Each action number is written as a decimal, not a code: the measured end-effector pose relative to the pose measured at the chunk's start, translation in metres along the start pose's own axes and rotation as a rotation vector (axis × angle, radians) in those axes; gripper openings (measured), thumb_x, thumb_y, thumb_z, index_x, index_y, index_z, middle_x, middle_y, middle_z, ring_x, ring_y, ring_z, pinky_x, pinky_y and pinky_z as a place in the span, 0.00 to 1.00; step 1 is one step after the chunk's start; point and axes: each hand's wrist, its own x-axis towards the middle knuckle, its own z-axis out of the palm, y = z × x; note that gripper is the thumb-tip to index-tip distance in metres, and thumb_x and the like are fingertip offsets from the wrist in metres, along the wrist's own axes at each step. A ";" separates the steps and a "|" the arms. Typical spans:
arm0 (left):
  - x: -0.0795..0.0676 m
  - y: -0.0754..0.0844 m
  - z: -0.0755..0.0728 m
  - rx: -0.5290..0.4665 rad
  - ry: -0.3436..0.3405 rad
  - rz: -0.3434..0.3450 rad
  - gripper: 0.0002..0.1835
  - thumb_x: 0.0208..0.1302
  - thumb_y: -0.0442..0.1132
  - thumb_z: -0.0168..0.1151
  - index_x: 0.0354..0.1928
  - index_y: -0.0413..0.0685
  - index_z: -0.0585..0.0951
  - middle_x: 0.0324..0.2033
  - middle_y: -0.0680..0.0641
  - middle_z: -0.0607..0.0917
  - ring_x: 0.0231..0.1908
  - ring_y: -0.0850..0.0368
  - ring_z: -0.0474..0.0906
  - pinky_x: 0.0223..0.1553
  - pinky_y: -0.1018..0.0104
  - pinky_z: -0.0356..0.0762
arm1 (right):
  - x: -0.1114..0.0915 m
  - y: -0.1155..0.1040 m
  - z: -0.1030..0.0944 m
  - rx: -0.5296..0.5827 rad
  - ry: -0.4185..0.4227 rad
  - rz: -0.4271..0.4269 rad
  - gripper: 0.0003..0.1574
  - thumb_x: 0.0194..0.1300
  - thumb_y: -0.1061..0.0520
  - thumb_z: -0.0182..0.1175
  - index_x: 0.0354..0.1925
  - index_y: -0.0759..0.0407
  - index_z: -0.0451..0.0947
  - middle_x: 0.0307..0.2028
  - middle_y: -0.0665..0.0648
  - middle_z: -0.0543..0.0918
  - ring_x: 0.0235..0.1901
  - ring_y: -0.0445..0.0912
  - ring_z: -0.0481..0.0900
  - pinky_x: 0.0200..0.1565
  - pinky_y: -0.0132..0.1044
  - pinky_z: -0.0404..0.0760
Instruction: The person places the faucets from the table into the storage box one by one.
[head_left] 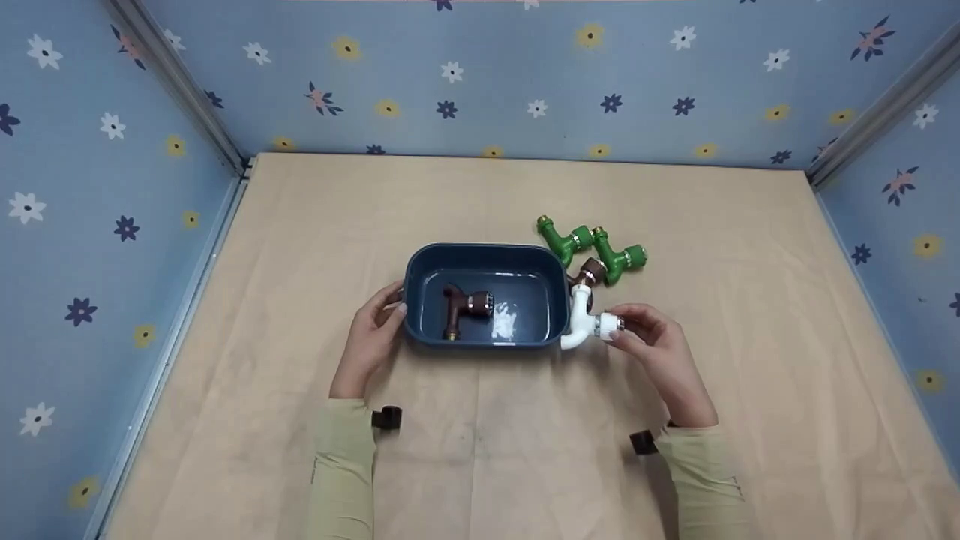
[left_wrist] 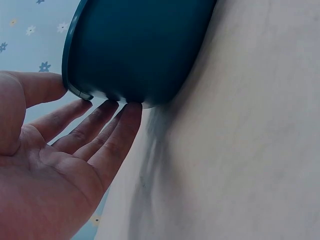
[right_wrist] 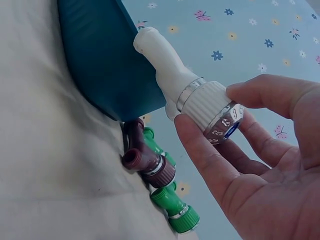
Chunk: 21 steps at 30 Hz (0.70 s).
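Note:
A dark blue plastic basin (head_left: 487, 343) stands on the tabletop with a brown tap (head_left: 454, 311) lying inside it. My left hand (head_left: 373, 330) touches the basin's left end; in the left wrist view its thumb meets the rim and the fairly straight fingertips rest against the outer wall (left_wrist: 135, 50). With thumb and fingers, my right hand (head_left: 656, 349) pinches a white tap (head_left: 580, 319) by its ribbed knob, just outside the basin's right end. The right wrist view shows the white tap (right_wrist: 167, 62) held above the table, its spout end overlapping the basin (right_wrist: 105, 60).
Beyond the white tap lie another brown tap (head_left: 591, 271) and two green taps, one nearer the basin (head_left: 559, 240) and one farther right (head_left: 619, 255). A beige cloth (head_left: 322, 217) covers the table. Blue flowered panels (head_left: 510, 67) enclose the back and sides.

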 end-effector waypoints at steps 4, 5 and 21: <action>-0.004 0.009 0.002 0.000 -0.001 0.001 0.23 0.70 0.27 0.51 0.66 0.30 0.66 0.57 0.28 0.71 0.57 0.34 0.70 0.49 0.70 0.73 | 0.001 -0.003 0.003 0.011 -0.007 -0.005 0.22 0.58 0.72 0.63 0.52 0.75 0.72 0.50 0.68 0.76 0.49 0.53 0.78 0.48 0.42 0.79; -0.004 0.011 0.002 0.003 -0.001 -0.003 0.23 0.70 0.27 0.50 0.66 0.30 0.65 0.57 0.28 0.71 0.57 0.34 0.70 0.49 0.70 0.73 | 0.001 -0.003 0.004 0.014 -0.009 -0.006 0.23 0.58 0.73 0.63 0.52 0.75 0.72 0.50 0.68 0.76 0.49 0.53 0.78 0.49 0.42 0.79; -0.004 0.012 0.003 0.017 0.013 -0.034 0.23 0.70 0.28 0.50 0.66 0.31 0.65 0.58 0.28 0.71 0.58 0.35 0.70 0.52 0.68 0.72 | 0.006 -0.005 0.018 0.022 -0.036 -0.028 0.23 0.56 0.70 0.66 0.51 0.71 0.75 0.50 0.66 0.77 0.51 0.56 0.76 0.48 0.45 0.79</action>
